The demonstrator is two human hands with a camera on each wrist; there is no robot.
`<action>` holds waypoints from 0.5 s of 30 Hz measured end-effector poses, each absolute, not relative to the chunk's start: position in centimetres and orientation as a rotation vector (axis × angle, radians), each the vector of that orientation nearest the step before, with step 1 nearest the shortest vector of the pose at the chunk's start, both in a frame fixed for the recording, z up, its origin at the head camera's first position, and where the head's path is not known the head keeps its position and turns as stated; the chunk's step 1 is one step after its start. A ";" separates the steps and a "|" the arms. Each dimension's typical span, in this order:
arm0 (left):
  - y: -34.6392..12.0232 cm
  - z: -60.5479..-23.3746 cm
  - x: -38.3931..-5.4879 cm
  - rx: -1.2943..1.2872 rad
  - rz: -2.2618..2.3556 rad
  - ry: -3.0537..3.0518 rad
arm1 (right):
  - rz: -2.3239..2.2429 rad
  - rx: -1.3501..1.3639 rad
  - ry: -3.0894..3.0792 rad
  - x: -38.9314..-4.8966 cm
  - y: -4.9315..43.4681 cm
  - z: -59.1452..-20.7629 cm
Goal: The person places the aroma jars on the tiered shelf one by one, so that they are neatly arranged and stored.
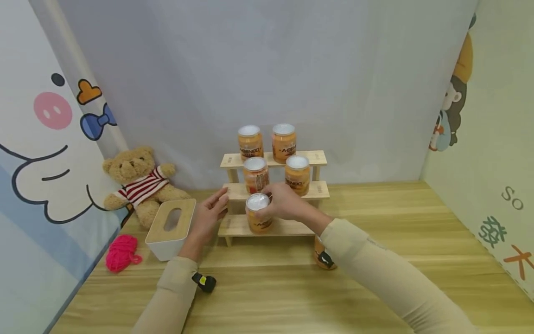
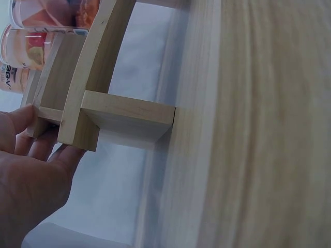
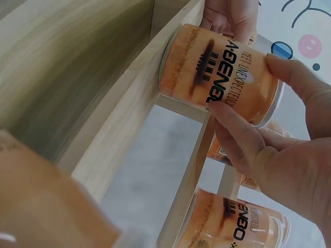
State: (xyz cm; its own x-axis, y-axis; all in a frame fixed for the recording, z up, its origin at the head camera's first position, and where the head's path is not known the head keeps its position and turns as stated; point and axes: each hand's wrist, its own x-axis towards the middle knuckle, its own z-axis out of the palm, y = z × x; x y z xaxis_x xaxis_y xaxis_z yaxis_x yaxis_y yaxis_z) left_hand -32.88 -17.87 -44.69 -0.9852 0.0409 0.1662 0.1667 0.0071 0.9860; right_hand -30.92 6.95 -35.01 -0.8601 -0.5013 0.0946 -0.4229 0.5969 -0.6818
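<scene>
A three-tier wooden display stand point(image 1: 292, 227) stands on the table. My right hand point(image 1: 283, 202) grips an orange can point(image 1: 260, 223) with a pale round lid, upright at the left of the lowest tier. In the right wrist view, thumb and fingers hold this can point(image 3: 207, 72) near its lid, its base at the plank. My left hand point(image 2: 39, 181) holds the stand's left end, its thumb at the middle tier and its fingers around the plank ends. Two similar cans point(image 1: 297, 178) stand on the middle tier and two point(image 1: 284, 144) on the top.
Another orange can point(image 1: 323, 255) is on the table, partly hidden by the right sleeve. Left of the stand are a white tissue box point(image 1: 167, 248) with a wooden lid, a teddy bear point(image 1: 143, 185) and pink yarn point(image 1: 121, 253). A grey curtain point(image 1: 354, 93) hangs behind.
</scene>
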 end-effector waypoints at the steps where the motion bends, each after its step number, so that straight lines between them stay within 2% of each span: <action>1: -17.9 -44.6 -32.9 -0.221 -2.144 -2.165 | -1.119 -0.771 2.709 -30.9 6.8 -35.0; 15: -17.6 -44.4 -33.1 -0.190 -2.136 -2.179 | -1.093 -0.735 2.747 -31.2 5.5 -34.7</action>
